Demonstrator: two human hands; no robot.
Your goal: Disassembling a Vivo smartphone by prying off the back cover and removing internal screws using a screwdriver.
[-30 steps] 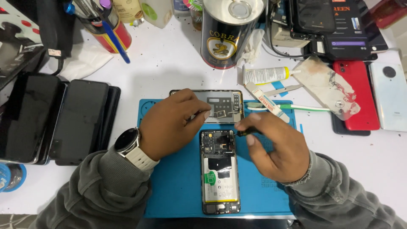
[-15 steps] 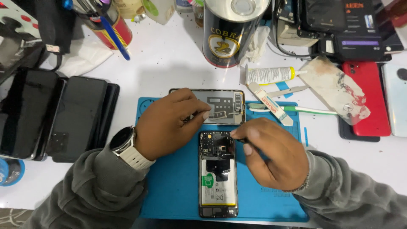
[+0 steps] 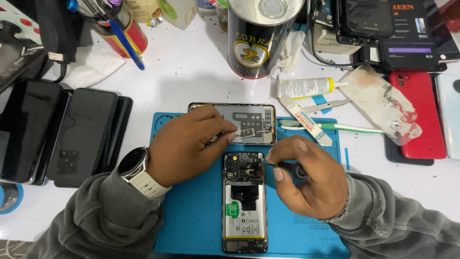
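Note:
An opened phone (image 3: 244, 201) lies lengthwise on a blue work mat (image 3: 191, 225), its board and battery exposed. Just beyond it sits a grey phone frame (image 3: 254, 120). My left hand (image 3: 187, 146) rests on the mat with its fingertips on that frame's lower edge, seemingly pinching a thin metal tool (image 3: 221, 138). My right hand (image 3: 311, 184) is beside the phone's top right corner. Its thumb and fingers are closed on a small black tool (image 3: 290, 168). A watch with a white strap is on my left wrist.
A green toothbrush (image 3: 335, 126), a white glue tube (image 3: 304, 87) and a stained packet (image 3: 378, 103) lie to the right. A black can (image 3: 256, 38) stands behind. Dark phones (image 3: 81, 134) are stacked left, a red phone (image 3: 419, 112) right, a red pen cup (image 3: 120, 29) far left.
My right hand has shifted left and closer to the opened phone's top corner, turning its fingers inward. My left hand has stayed on the grey frame.

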